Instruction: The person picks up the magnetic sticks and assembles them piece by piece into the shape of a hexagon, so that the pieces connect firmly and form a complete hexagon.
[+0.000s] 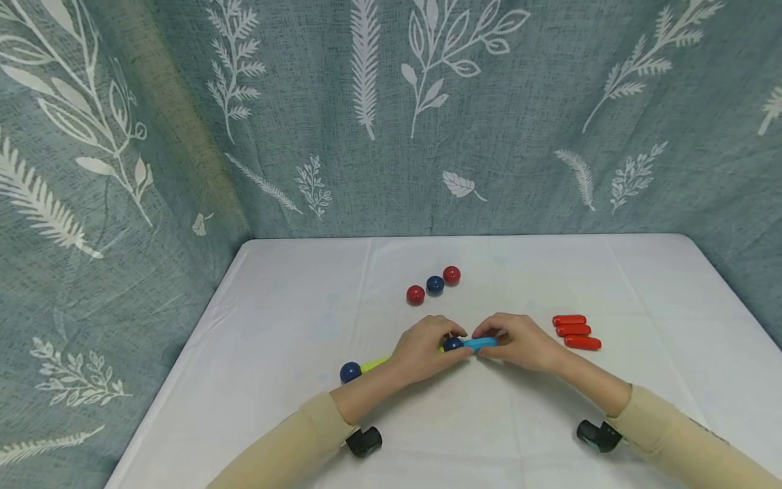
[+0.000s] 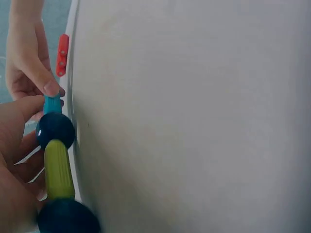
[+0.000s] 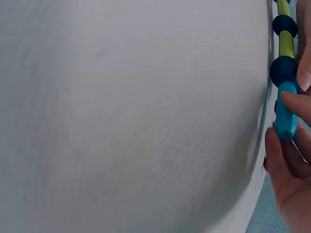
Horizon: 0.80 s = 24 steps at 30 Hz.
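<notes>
My left hand [image 1: 425, 348] holds a navy ball [image 1: 453, 343] between its thumb and fingers. Joined to that ball is a light blue toy rod [image 1: 480, 343], pinched by my right hand [image 1: 519, 341]; its rounded free end shows in the right wrist view. On the ball's other side runs a chain of yellow-green rods [image 3: 286, 44] and navy balls. The chain's far end, a yellow-green rod [image 1: 374, 364] and navy ball [image 1: 351, 372], comes out to the left of my left hand, which covers the middle part in the head view.
Two red balls [image 1: 415, 295] and one navy ball [image 1: 435, 285] lie in a slanting row beyond my hands. Three red rods [image 1: 573, 329] lie side by side to the right. A white cloth [image 1: 293, 299] covers the table, and a patterned teal curtain [image 1: 391, 170] hangs behind it.
</notes>
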Tool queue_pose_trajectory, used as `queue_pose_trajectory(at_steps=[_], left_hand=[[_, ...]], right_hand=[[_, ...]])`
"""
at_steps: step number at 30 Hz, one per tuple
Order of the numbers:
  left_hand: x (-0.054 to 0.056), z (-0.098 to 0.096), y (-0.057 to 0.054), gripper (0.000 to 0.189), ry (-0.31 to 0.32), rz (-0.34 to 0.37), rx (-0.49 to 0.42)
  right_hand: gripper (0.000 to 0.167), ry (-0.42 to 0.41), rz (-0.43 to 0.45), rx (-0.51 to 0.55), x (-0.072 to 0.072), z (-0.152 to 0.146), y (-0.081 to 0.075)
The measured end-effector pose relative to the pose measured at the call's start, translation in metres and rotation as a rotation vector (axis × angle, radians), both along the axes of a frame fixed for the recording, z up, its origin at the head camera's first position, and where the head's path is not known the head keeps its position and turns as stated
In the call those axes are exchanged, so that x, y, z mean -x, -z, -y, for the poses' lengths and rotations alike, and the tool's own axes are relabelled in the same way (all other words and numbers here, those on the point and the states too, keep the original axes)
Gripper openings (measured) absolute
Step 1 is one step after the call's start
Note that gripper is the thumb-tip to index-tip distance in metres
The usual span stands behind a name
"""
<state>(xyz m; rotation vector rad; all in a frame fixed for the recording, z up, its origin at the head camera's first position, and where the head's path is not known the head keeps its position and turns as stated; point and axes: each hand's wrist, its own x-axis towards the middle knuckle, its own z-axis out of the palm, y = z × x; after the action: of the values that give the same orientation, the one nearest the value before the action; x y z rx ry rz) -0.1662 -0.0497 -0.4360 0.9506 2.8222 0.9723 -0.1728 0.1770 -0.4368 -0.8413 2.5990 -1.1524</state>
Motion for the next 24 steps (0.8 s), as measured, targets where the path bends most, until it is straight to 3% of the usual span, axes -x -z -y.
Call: queue_pose_trajectory(at_steps=[8, 17, 24], left_hand=[[0.002, -0.001, 0.007, 0.021, -0.002, 0.072, -0.011], [0.003, 0.006, 0.008, 0.023, -0.017, 0.085, -0.011], [0.003, 0.009, 0.009, 0.024, -0.003, 0.08, -0.019]], right_hand=[[0.022, -0.019, 0.05, 0.028, 0.009, -0.001, -0.002], [0.026, 0.217, -0.008, 0.047, 0.054, 0.013, -0.003], [0.04, 0.23, -0.113, 0.097, 0.08, 0.033, 0.002]])
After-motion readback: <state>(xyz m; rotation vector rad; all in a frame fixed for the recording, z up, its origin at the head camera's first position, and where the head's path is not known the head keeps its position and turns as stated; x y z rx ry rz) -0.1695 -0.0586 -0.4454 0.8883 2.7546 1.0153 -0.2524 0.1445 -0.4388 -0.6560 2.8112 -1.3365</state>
